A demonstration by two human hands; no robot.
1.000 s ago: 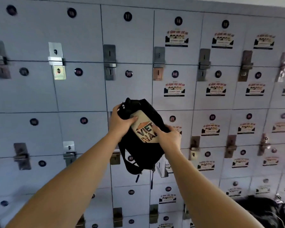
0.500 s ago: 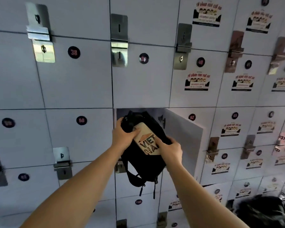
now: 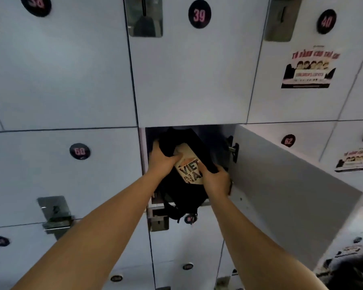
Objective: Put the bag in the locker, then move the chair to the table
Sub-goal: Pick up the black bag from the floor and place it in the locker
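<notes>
A black bag [image 3: 181,193] with a cream patch reading "VIET" sits partly inside an open locker [image 3: 218,132] below door 39. Its upper part is in the compartment; its lower end and straps hang over the front lip. My left hand [image 3: 161,160] grips the bag's top left. My right hand [image 3: 215,182] holds its right side by the patch. The locker's grey door [image 3: 285,185] stands swung out to the right. No chair or table is in view.
Shut grey locker doors with round number stickers fill the wall: 39 [image 3: 199,14] above, 60 [image 3: 80,151] to the left, 62 [image 3: 288,140] to the right. Metal hasps stick out, one [image 3: 55,214] at lower left. A dark object [image 3: 356,273] lies at bottom right.
The view has closed in on the lockers. Both hands have pushed the bag upward and deeper into the open compartment, and the open door now shows wider on the right.
</notes>
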